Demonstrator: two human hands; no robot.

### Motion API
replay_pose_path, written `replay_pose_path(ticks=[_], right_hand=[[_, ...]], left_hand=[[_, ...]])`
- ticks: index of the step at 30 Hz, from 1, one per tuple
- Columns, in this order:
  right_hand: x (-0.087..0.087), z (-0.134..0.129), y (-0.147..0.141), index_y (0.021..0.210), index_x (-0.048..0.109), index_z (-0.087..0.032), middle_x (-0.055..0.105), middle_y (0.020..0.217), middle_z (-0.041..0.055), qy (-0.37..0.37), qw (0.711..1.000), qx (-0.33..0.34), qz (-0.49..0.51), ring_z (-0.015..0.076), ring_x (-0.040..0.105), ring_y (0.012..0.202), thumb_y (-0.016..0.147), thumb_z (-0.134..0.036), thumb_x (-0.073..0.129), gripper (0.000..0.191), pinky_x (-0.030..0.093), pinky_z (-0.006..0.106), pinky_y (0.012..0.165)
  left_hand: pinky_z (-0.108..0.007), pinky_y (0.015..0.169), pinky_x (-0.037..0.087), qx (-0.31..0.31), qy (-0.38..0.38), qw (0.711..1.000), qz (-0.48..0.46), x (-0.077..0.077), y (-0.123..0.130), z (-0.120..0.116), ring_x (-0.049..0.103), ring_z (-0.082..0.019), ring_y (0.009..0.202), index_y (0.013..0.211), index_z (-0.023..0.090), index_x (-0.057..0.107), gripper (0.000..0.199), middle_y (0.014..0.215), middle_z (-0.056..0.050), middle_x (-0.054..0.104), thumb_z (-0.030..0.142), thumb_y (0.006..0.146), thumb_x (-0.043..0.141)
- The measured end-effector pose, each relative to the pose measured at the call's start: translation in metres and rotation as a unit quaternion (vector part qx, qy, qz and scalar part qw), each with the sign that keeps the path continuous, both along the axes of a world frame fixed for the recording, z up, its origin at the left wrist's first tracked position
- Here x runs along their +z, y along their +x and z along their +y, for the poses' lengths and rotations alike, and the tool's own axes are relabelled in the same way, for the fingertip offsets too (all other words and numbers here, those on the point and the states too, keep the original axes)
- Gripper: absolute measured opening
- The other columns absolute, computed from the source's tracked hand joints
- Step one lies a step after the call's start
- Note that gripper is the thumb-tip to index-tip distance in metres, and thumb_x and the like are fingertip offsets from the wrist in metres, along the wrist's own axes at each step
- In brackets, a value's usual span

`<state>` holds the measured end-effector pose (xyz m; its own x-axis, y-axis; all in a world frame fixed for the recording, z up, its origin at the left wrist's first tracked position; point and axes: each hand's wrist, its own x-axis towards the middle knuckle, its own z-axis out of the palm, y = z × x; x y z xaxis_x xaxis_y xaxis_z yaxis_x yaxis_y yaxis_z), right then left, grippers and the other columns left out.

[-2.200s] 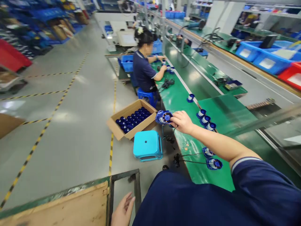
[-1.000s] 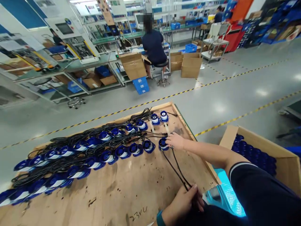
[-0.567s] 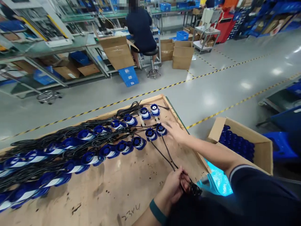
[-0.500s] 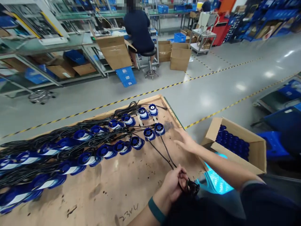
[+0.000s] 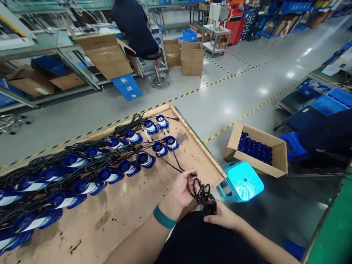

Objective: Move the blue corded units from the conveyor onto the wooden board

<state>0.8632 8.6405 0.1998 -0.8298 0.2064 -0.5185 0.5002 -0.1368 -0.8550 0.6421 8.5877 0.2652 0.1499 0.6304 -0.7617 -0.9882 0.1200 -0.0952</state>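
Observation:
My left hand (image 5: 184, 187), with a green band at the wrist, is closed around black cables (image 5: 176, 167) that run back to two blue round housings with white labels, the nearer one (image 5: 160, 149) and the corner one (image 5: 172, 143). Looped black cable (image 5: 203, 196) hangs in a loose bundle between my hands. My right hand (image 5: 221, 215) grips the lower end of that bundle, fingers partly hidden behind the loops. Rows of similar blue housings (image 5: 129, 167) with tangled black cables (image 5: 93, 157) lie on the wooden board (image 5: 132, 205) to the left.
A raised wooden rim (image 5: 198, 141) edges the board. Right of it are a bright blue plastic stool (image 5: 244, 181) and a cardboard box (image 5: 258, 167) holding blue parts. Across the taped floor, a person (image 5: 132, 29) sits at a workbench, with cardboard boxes (image 5: 192, 60) nearby.
My right hand has come down from above the board's right edge and taken hold of the cable bundle. My left hand keeps its grip on the cables. The view has turned right.

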Motion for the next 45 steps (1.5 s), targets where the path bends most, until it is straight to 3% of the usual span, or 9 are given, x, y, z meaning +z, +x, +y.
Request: replay_pose_path(ticks=[7, 14, 16, 21, 24, 28, 34, 39, 45], right_hand=[[0.044, 0.028, -0.015, 0.120, 0.061, -0.014, 0.066, 0.083, 0.0031, -0.214, 0.975, -0.001, 0.060, 0.0106, 0.058, 0.057, 0.080, -0.049, 0.078, 0.056, 0.043, 0.022, 0.049], [0.090, 0.086, -0.049, 0.119, 0.064, -0.014, 0.054, 0.059, -0.0051, -0.305, 0.950, -0.045, 0.050, 0.0055, 0.038, 0.036, 0.085, -0.061, 0.069, 0.058, 0.028, 0.018, 0.034], [0.111, 0.113, -0.074, 0.120, 0.064, -0.014, 0.056, 0.059, -0.0047, -0.295, 0.953, -0.031, 0.063, 0.0056, 0.037, 0.034, 0.086, -0.064, 0.066, 0.060, 0.028, 0.018, 0.032], [0.163, 0.165, -0.188, 0.118, 0.061, -0.014, 0.061, 0.065, -0.0024, -0.170, 0.982, 0.066, 0.057, 0.0078, 0.046, 0.037, 0.089, -0.065, 0.062, 0.059, 0.032, 0.019, 0.031], [0.174, 0.173, -0.274, 0.100, 0.060, -0.014, 0.063, 0.063, -0.0006, -0.073, 0.979, 0.182, 0.060, 0.0083, 0.048, 0.039, 0.089, -0.063, 0.066, 0.050, 0.036, 0.020, 0.032], [0.148, 0.156, -0.381, 0.090, 0.061, -0.014, 0.063, 0.061, -0.0009, 0.066, 0.940, 0.333, 0.043, 0.0083, 0.049, 0.041, 0.086, -0.062, 0.070, 0.049, 0.040, 0.020, 0.037], [0.053, 0.094, -0.480, 0.103, 0.068, -0.009, 0.074, 0.079, 0.0049, 0.249, 0.829, 0.502, -0.001, 0.0132, 0.062, 0.057, 0.087, -0.051, 0.071, 0.045, 0.051, 0.025, 0.055], [-0.019, 0.044, -0.500, 0.114, 0.071, -0.010, 0.078, 0.102, 0.0099, 0.376, 0.726, 0.575, 0.038, 0.0207, 0.072, 0.084, 0.083, -0.039, 0.079, 0.043, 0.056, 0.029, 0.075], [-0.046, 0.055, -0.483, 0.125, 0.066, -0.003, 0.070, 0.122, 0.0240, 0.419, 0.738, 0.525, 0.057, 0.0309, 0.069, 0.109, 0.089, -0.042, 0.072, 0.054, 0.054, 0.038, 0.091]], left_hand=[[-0.024, 0.044, 0.043, 0.024, 0.026, 0.996, 0.082, 0.013, -0.020, -0.007, 0.055, -0.013, 0.048, 0.077, 0.012, 0.063, 0.052, 0.066, -0.006, 0.065, 0.043, 0.105, 0.032], [-0.028, 0.043, 0.037, -0.150, 0.004, 0.910, 0.386, -0.030, -0.042, -0.053, 0.052, -0.015, 0.047, 0.091, 0.007, 0.069, 0.109, 0.074, -0.014, 0.067, 0.083, 0.085, -0.008], [-0.035, 0.057, 0.051, -0.140, -0.070, 0.786, 0.598, -0.047, -0.045, -0.067, 0.062, -0.021, 0.063, 0.096, 0.009, 0.070, 0.096, 0.086, -0.017, 0.070, 0.083, 0.090, 0.009], [-0.058, 0.119, 0.035, -0.136, -0.093, 0.299, 0.940, -0.079, -0.062, -0.057, 0.040, -0.039, 0.146, 0.141, 0.015, 0.058, 0.060, 0.153, -0.025, 0.047, 0.053, 0.096, 0.054], [-0.067, 0.123, 0.022, -0.194, -0.137, 0.187, 0.953, -0.095, -0.079, -0.024, 0.021, -0.044, 0.156, 0.153, 0.022, 0.046, 0.068, 0.166, -0.023, 0.029, 0.053, 0.094, 0.059], [-0.068, 0.122, 0.023, -0.243, -0.208, 0.215, 0.923, -0.118, -0.103, 0.010, 0.016, -0.044, 0.157, 0.157, 0.015, 0.039, 0.075, 0.166, -0.025, 0.029, 0.055, 0.095, 0.054], [-0.062, 0.120, 0.037, -0.272, -0.210, 0.308, 0.887, -0.146, -0.123, 0.016, 0.035, -0.046, 0.149, 0.146, 0.003, 0.050, 0.065, 0.150, -0.026, 0.052, 0.047, 0.097, 0.053], [-0.068, 0.114, 0.040, -0.236, -0.235, 0.302, 0.893, -0.160, -0.119, 0.015, 0.044, -0.047, 0.141, 0.148, 0.005, 0.045, 0.068, 0.146, -0.029, 0.053, 0.039, 0.091, 0.063], [-0.066, 0.116, 0.038, -0.238, -0.223, 0.314, 0.892, -0.162, -0.116, 0.010, 0.034, -0.047, 0.149, 0.153, 0.004, 0.035, 0.077, 0.158, -0.035, 0.035, 0.039, 0.091, 0.064]])
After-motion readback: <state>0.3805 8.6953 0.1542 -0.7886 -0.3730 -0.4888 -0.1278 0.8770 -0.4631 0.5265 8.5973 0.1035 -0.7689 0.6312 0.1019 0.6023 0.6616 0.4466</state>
